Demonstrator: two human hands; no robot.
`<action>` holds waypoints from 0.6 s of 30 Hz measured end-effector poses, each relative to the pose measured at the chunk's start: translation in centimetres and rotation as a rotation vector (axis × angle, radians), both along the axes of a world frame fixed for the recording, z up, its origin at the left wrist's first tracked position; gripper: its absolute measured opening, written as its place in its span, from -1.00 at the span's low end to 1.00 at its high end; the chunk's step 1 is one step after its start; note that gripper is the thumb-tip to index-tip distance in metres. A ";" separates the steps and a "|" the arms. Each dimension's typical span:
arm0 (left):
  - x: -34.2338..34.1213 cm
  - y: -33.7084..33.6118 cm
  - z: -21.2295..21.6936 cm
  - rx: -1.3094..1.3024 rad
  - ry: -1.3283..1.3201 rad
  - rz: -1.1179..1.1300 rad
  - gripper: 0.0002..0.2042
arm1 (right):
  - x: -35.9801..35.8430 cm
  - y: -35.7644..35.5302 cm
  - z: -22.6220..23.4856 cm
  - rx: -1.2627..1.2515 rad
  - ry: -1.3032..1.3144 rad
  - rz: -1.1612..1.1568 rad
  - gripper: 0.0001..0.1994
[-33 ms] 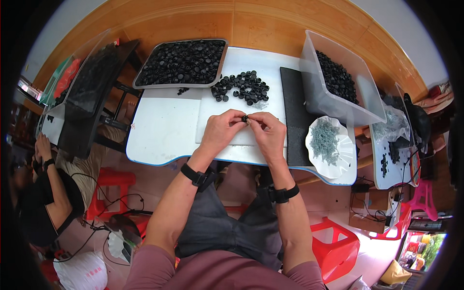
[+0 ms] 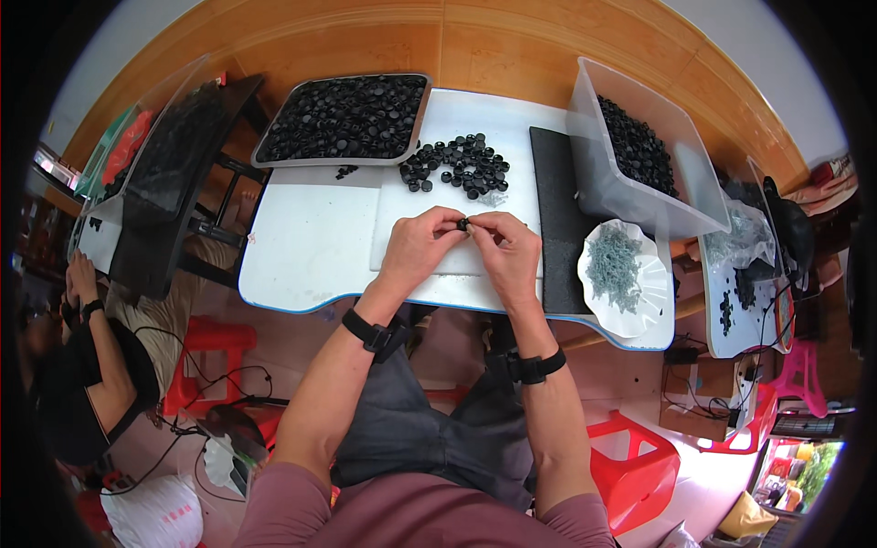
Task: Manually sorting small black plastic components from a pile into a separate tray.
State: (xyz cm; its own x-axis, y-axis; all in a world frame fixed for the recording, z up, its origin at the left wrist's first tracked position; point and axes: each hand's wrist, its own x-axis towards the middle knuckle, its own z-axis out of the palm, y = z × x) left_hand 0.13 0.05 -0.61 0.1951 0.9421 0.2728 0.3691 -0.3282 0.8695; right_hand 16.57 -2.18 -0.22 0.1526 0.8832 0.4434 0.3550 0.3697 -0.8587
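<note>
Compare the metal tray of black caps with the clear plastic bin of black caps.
The metal tray is shallow and grey, while the clear plastic bin is deep and see-through. The tray lies at the table's far left, the bin at the far right. Caps nearly fill the tray but lie low in the bin. Both hold small black caps.

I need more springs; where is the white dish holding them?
In the head view, the white dish sits on the table's right side, beside the black mat and below the clear bin.

Clear plastic bag (image 2: pixel 735 239) right of the white table (image 2: pixel 301 247).
</note>
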 end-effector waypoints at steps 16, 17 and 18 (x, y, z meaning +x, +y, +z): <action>-0.5 0.3 0.2 -0.062 0.013 -0.038 -0.72 | -0.2 0.1 0.1 0.046 -0.105 0.006 -0.89; -0.6 0.3 0.1 -0.061 0.010 -0.038 -0.72 | -0.3 0.0 0.2 0.056 -0.117 0.007 -0.88; -0.6 0.3 0.1 -0.061 0.008 -0.038 -0.72 | -0.3 0.0 0.2 0.067 -0.128 0.007 -0.87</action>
